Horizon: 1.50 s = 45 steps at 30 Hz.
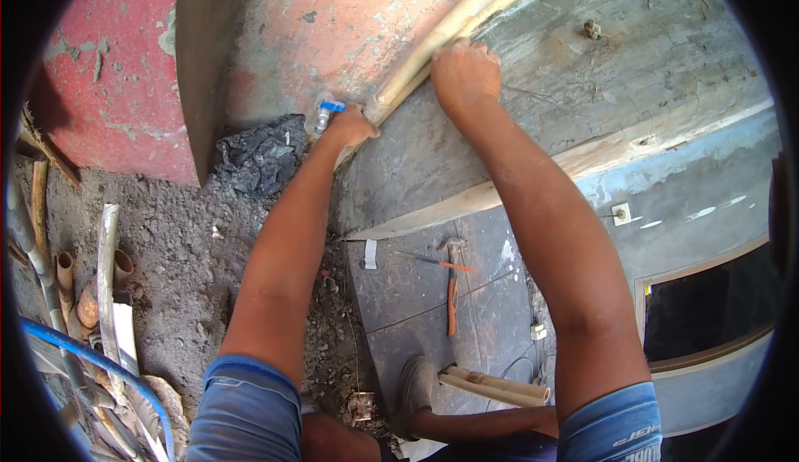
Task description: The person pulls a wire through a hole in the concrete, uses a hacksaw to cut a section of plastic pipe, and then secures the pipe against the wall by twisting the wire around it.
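Observation:
Two cream plastic pipes [449, 29] run side by side along the wall, just above a grey cement ledge. My right hand [466, 71] is closed in a fist around the lower pipe, its fingertips partly hidden. Beside the pipes' lower left end, my left hand [354, 126] curls around the end of a pipe; part of its grip is out of sight. A metal tap with a blue handle [331, 106] stands right beside that hand, against the wall. Crumpled black plastic [262, 154] lies just left of it.
On the dark tiles below lie a hammer [453, 287], a hacksaw-like thin tool [433, 260] and a short pipe piece [499, 387]. Old pipes [108, 279] and a blue hose [100, 360] crowd the left. The cement ledge [583, 87] juts out at right.

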### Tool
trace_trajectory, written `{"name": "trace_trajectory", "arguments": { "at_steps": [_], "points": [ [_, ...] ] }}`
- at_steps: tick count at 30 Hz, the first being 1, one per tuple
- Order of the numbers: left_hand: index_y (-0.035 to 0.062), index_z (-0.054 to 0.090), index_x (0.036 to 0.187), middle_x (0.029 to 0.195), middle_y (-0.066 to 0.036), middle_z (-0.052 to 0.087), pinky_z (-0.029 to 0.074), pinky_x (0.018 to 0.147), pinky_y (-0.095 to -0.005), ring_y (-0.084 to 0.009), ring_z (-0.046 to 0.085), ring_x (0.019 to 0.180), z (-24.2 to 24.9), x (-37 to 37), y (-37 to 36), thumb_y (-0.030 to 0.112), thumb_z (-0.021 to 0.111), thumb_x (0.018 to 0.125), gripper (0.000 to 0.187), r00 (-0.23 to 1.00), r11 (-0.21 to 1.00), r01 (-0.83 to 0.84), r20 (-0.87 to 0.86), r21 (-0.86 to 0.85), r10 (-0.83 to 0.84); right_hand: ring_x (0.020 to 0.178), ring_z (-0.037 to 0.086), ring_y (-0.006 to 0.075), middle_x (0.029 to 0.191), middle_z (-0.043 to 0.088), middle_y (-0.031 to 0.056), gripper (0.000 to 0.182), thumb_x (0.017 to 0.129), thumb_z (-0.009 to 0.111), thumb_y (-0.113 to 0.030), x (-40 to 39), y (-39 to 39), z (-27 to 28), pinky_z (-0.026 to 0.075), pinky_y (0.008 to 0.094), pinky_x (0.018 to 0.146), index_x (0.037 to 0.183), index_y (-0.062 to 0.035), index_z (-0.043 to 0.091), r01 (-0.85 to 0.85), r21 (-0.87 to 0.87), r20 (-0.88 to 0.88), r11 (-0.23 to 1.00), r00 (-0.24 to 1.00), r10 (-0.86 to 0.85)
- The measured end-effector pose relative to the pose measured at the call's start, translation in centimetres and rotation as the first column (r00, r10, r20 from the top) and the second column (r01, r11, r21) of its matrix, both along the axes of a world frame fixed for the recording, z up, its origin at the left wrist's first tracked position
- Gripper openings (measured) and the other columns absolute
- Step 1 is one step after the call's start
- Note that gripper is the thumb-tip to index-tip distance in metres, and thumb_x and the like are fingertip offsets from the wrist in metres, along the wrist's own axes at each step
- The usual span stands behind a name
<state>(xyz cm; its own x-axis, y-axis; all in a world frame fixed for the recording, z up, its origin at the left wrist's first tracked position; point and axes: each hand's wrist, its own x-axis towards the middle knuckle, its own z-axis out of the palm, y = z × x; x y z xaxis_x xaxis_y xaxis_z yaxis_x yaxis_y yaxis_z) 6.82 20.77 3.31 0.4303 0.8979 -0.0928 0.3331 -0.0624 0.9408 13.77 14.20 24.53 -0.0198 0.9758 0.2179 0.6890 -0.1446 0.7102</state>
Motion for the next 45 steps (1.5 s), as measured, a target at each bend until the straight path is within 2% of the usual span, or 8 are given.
{"name": "trace_trajectory", "arguments": {
  "at_steps": [2,5,12,14,24,33,41,45],
  "points": [
    [-0.0006,0.059,0.118,0.108,-0.019,0.066,0.047,0.088,-0.0375,-0.0307,0.062,0.101,-3.0,1.2,0.9,0.015,0.076,0.067,0.057,0.990,0.995,-0.037,0.138,0.096,0.024,0.107,0.058,0.0272,0.112,0.063,0.0122,0.026,0.092,0.051,-0.019,-0.3,-0.1,1.5,0.049,0.0377,0.083,0.107,-0.0085,0.070,0.050,-0.011,-0.008,0.999,0.999,-0.050],
    [0.0054,0.060,0.120,0.110,-0.022,0.064,0.048,0.089,-0.0388,-0.0347,0.062,0.103,-2.0,1.2,-0.8,0.018,0.072,0.068,0.054,0.987,0.957,-0.144,0.101,0.253,0.122,0.107,0.060,0.0286,0.108,0.064,0.0134,0.023,0.092,0.050,-0.013,-0.3,-0.3,2.2,0.054,0.0379,0.082,0.103,-0.0072,0.069,0.037,-0.030,0.001,0.999,0.999,-0.037],
    [0.0044,0.060,0.119,0.109,-0.022,0.065,0.048,0.089,-0.0398,-0.0351,0.062,0.104,-0.9,0.6,0.4,0.015,0.070,0.071,0.050,0.998,0.990,-0.051,0.048,0.135,0.045,0.109,0.057,0.0267,0.110,0.063,0.0100,0.028,0.094,0.048,-0.020,0.0,-0.7,2.4,0.051,0.0372,0.082,0.110,-0.0095,0.068,0.009,0.026,0.008,1.000,1.000,-0.009],
    [-0.0028,0.061,0.113,0.096,-0.021,0.068,0.049,0.084,-0.0362,-0.0303,0.066,0.090,-1.5,1.1,0.1,0.011,0.072,0.068,0.049,0.991,0.968,-0.123,0.077,0.217,0.108,0.109,0.056,0.0248,0.109,0.063,0.0101,0.028,0.095,0.046,-0.021,-0.3,-1.0,2.1,0.048,0.0359,0.087,0.107,-0.0089,0.069,0.014,0.138,-0.107,0.990,0.994,0.001],
    [-0.0023,0.057,0.122,0.109,-0.018,0.065,0.046,0.089,-0.0337,-0.0265,0.062,0.100,-1.4,-0.3,0.5,0.008,0.070,0.070,0.054,0.976,0.992,-0.001,0.218,0.123,-0.026,0.099,0.061,0.0227,0.099,0.066,0.0093,0.021,0.088,0.052,-0.016,1.4,-0.7,-5.0,0.043,0.0348,0.084,0.096,-0.0081,0.071,-0.091,0.053,-0.019,0.994,0.996,0.092],
    [-0.0017,0.058,0.122,0.106,-0.015,0.065,0.046,0.089,-0.0332,-0.0247,0.061,0.097,-1.6,0.1,0.8,0.006,0.069,0.070,0.053,0.969,0.995,0.038,0.239,0.090,-0.058,0.092,0.063,0.0220,0.092,0.067,0.0088,0.018,0.086,0.055,-0.015,1.5,-0.4,-6.9,0.045,0.0345,0.079,0.091,-0.0094,0.071,-0.091,0.034,0.007,0.995,0.996,0.091],
    [-0.0009,0.060,0.119,0.103,-0.013,0.066,0.047,0.086,-0.0330,-0.0221,0.062,0.094,-2.0,0.2,1.5,0.004,0.068,0.069,0.050,0.964,0.997,0.041,0.261,0.061,-0.056,0.093,0.063,0.0294,0.103,0.064,0.0141,0.021,0.087,0.055,-0.016,0.8,-1.2,-7.2,0.055,0.0342,0.070,0.097,-0.0062,0.071,-0.018,-0.061,-0.038,0.998,0.999,0.016],
    [-0.0039,0.061,0.114,0.100,-0.013,0.067,0.048,0.083,-0.0339,-0.0220,0.063,0.089,-2.6,0.3,2.0,0.004,0.067,0.070,0.045,0.960,0.997,0.057,0.271,0.060,-0.071,0.097,0.063,0.0285,0.103,0.065,0.0143,0.021,0.088,0.055,-0.015,0.2,-1.5,-3.2,0.056,0.0346,0.070,0.098,-0.0068,0.071,-0.014,-0.017,-0.094,1.000,0.996,0.012]
  ]
}}
